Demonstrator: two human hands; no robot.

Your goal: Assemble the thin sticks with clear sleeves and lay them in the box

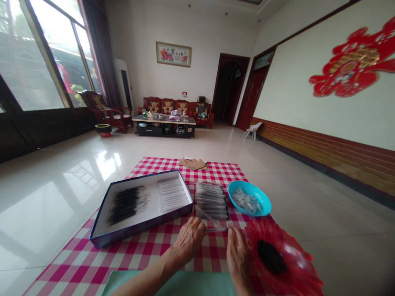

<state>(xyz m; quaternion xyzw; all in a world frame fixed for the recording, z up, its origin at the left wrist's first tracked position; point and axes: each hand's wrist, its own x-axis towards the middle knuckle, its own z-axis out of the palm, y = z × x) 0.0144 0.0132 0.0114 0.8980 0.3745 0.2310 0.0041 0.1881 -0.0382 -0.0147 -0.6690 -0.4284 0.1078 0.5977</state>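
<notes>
A thin pen (216,229) with a clear barrel lies level between my two hands. The closed fingers of my left hand (191,236) grip its left end. My right hand (237,248) pinches its dark right end between thumb and fingers. Just beyond them, a pile of clear pens (211,200) with dark ends rests on the checked cloth, a few lying askew. To the left, a shallow box (151,220) holds a bunch of thin black sticks (126,204), perhaps refills, and a row of whitish clear tubes (173,193).
A blue bowl (267,201) of small translucent pieces stands at the right edge of the checked tablecloth (148,164). Nearer is a red flower-shaped dish (296,255) with small black pieces in its middle. Torn cardboard (194,164) lies at the far edge. Sofa and coffee table (163,123) stand beyond.
</notes>
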